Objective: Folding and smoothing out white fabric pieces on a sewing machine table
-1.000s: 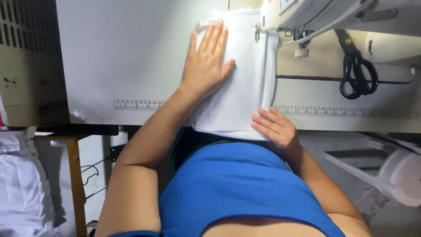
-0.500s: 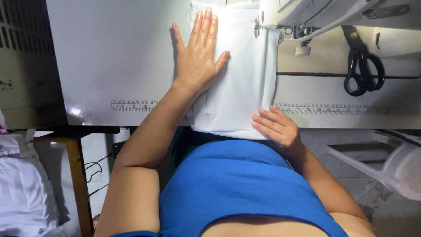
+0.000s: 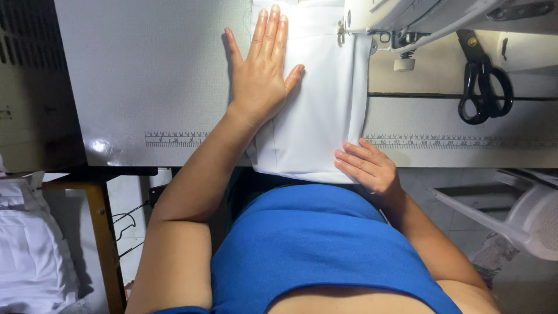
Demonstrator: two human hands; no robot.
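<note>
Both hands are on the white fabric (image 3: 317, 110) at upper centre: my left hand (image 3: 261, 75) spread flat, my right hand (image 3: 366, 166) seemingly pinching its near edge, mid-feed toward the sewing machine (image 3: 407, 17), so steady guiding comes next.

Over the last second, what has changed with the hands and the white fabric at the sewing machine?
The left hand, flat on the white fabric, slid away from the body toward the far edge of the table, fingers spreading and straightening. The right hand kept its place at the fabric's near right corner by the table edge. The sewing machine and black scissors stayed put.
</note>
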